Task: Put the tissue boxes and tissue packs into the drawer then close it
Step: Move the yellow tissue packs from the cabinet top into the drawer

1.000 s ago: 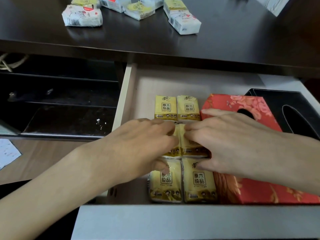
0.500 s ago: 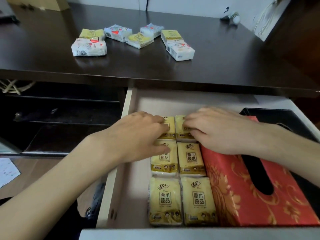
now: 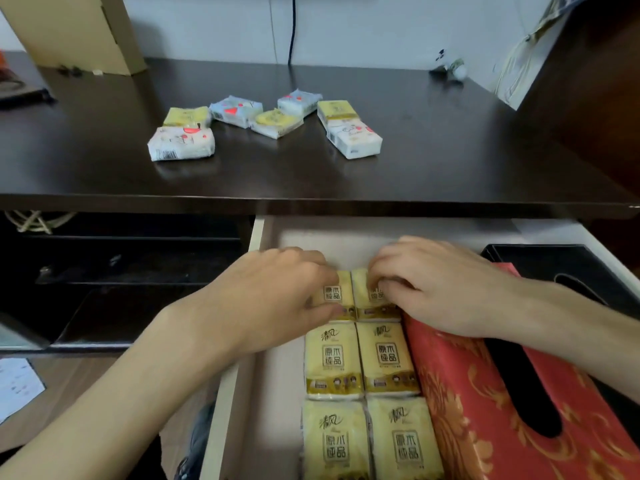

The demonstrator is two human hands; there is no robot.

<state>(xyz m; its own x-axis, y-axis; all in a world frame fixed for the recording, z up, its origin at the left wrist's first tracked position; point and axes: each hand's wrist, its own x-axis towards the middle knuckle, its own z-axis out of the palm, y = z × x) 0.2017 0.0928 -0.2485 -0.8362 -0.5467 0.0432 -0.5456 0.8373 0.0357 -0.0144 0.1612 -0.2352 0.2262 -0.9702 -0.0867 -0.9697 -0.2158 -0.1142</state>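
Step in hand: seating the rearmost pair of flat yellow plastic-wrapped tissue packs (image 3: pixel 358 295) in the open pale wooden drawer (image 3: pixel 221 420). The left hand (image 3: pixel 273 299) rests on the left pack of that pair, fingers curled over it and thumb at its near edge; the right hand (image 3: pixel 433 289) presses fingertips onto the right pack. Neither pack is lifted clear. Four matching yellow packs (image 3: pixel 367 403) lie in two rows nearer the front, touching a red floral tissue box (image 3: pixel 485 410), with a black tissue box (image 3: pixel 554 268) behind and to its right. A loose cluster of white and yellow packs (image 3: pixel 263 123) remains on the dark wooden desktop (image 3: pixel 450 150). Judgement: task partly done; next, release the pair, reach up for the desktop packs, and fill the bare floor left of the rows before shutting.
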